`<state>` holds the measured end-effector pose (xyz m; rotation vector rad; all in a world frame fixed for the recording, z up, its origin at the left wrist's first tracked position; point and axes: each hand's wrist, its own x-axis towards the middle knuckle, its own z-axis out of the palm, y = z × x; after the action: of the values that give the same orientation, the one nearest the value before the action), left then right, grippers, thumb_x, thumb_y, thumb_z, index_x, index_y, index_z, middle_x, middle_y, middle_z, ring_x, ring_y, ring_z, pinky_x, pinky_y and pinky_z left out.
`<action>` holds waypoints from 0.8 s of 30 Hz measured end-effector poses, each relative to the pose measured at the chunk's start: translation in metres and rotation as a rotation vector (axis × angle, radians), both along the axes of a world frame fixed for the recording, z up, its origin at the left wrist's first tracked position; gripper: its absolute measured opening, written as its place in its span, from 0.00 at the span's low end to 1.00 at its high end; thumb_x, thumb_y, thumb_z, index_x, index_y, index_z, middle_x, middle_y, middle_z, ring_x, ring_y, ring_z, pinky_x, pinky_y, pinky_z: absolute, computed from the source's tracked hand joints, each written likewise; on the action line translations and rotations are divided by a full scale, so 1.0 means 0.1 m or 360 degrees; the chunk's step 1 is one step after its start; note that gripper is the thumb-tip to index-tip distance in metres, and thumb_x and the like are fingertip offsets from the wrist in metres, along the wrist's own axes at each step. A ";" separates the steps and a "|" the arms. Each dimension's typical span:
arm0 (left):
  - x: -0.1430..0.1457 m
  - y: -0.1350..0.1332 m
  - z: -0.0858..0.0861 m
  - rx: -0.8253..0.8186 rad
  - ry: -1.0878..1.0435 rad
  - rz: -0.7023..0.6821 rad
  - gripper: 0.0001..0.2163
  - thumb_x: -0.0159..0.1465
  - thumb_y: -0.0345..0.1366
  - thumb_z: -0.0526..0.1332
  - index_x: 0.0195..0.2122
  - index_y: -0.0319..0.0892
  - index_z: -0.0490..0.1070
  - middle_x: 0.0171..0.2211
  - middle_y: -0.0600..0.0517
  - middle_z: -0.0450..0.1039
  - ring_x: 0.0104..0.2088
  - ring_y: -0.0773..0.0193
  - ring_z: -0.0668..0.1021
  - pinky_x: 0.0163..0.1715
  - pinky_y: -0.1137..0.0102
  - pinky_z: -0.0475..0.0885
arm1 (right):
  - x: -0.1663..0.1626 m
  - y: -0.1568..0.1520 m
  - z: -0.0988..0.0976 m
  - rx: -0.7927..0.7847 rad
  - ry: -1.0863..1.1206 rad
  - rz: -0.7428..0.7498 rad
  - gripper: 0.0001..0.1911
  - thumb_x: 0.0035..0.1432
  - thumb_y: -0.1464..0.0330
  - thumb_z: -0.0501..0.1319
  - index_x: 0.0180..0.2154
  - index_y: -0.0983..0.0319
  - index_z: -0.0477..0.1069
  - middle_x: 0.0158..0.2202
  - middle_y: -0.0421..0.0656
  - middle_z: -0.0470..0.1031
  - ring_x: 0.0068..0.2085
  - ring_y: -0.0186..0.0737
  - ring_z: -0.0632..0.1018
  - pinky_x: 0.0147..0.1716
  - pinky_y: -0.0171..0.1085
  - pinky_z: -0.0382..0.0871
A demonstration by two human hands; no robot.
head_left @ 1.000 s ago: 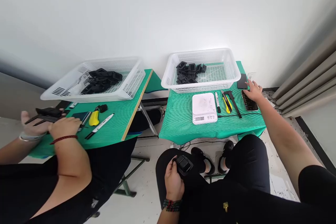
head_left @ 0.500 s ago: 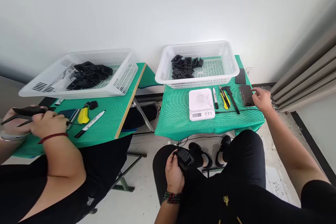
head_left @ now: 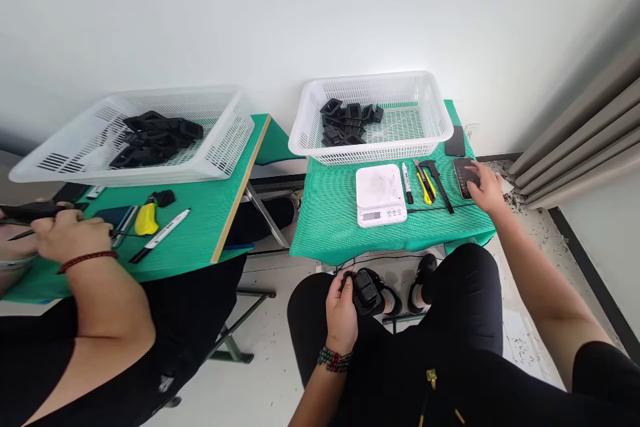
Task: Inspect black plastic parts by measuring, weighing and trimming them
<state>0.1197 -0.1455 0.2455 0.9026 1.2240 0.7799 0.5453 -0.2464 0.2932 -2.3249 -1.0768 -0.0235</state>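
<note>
My left hand [head_left: 341, 317] is closed around the edge of a black moulded plastic part [head_left: 366, 291], held above my lap in front of the table. Its fingers are partly hidden behind the part. At the table's right side, my right hand [head_left: 486, 191] is over a smartphone [head_left: 463, 180] with a dark screen. The fingers are apart and the fingertips are at the screen; whether they press it I cannot tell. Left of the phone lie a black caliper [head_left: 438, 185], a yellow utility knife [head_left: 426, 187], a white marker [head_left: 407, 183] and a white digital scale [head_left: 381, 188].
A white basket [head_left: 373, 152] holding several black plastic parts [head_left: 345, 123] stands at the back of the green-covered table [head_left: 325, 213]. A dark flat object [head_left: 455, 141] lies beside it. At the left table, a co-worker's hands [head_left: 73, 237] hold a black part near another basket [head_left: 220, 163].
My left hand has risen slightly to the right with the black part. My right hand has shifted on the phone, its fingers now more spread. The whole view has moved a little.
</note>
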 end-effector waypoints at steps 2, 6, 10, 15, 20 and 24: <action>-0.04 -0.03 -0.03 -0.0022 0.0010 0.0048 0.24 0.54 0.53 0.71 0.46 0.42 0.77 0.45 0.45 0.79 0.46 0.54 0.80 0.48 0.63 0.77 | 0.17 0.19 0.05 -0.0172 -0.0034 0.0080 0.36 0.62 0.65 0.50 0.71 0.60 0.54 0.65 0.52 0.71 0.69 0.59 0.64 0.65 0.66 0.52; -0.10 -0.07 -0.06 -0.0049 0.0032 0.0049 0.22 0.56 0.51 0.70 0.46 0.42 0.77 0.47 0.43 0.79 0.48 0.52 0.80 0.50 0.61 0.77 | 0.44 0.54 0.09 -0.0603 -0.0048 0.0156 0.40 0.62 0.65 0.48 0.74 0.64 0.46 0.68 0.51 0.68 0.74 0.59 0.56 0.66 0.71 0.47; -0.14 -0.06 -0.05 -0.0051 0.0059 0.0067 0.21 0.58 0.51 0.69 0.47 0.43 0.77 0.47 0.44 0.78 0.48 0.52 0.80 0.50 0.60 0.77 | 0.36 0.55 0.10 -0.0735 -0.0052 0.0194 0.39 0.62 0.66 0.49 0.73 0.66 0.52 0.66 0.54 0.71 0.73 0.62 0.59 0.67 0.71 0.46; -0.13 -0.03 -0.01 -0.0019 0.0067 0.0077 0.21 0.57 0.51 0.69 0.46 0.42 0.77 0.44 0.45 0.78 0.47 0.53 0.80 0.49 0.61 0.77 | -0.25 -0.10 0.12 -0.0696 -0.0265 0.0142 0.31 0.63 0.67 0.51 0.65 0.70 0.66 0.46 0.59 0.83 0.61 0.65 0.74 0.66 0.70 0.50; 0.01 -0.02 0.07 -0.0020 0.0068 -0.0051 0.21 0.56 0.51 0.69 0.44 0.42 0.77 0.42 0.45 0.78 0.43 0.53 0.80 0.43 0.63 0.77 | -1.01 -0.80 0.12 -0.0401 -0.0207 0.0084 0.18 0.65 0.63 0.53 0.48 0.60 0.79 0.26 0.47 0.80 0.34 0.55 0.82 0.62 0.63 0.60; 0.25 -0.08 0.21 0.0051 0.0039 -0.0282 0.19 0.59 0.50 0.68 0.44 0.42 0.79 0.42 0.44 0.78 0.43 0.53 0.79 0.42 0.64 0.76 | -1.61 -0.87 0.05 -0.0082 0.0707 0.0040 0.15 0.64 0.55 0.57 0.43 0.55 0.78 0.31 0.47 0.81 0.38 0.56 0.82 0.49 0.57 0.72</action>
<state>0.1444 -0.1539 0.2667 1.0342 1.1381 0.6497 0.3842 -0.3336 0.2986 -2.2119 -0.8851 0.5112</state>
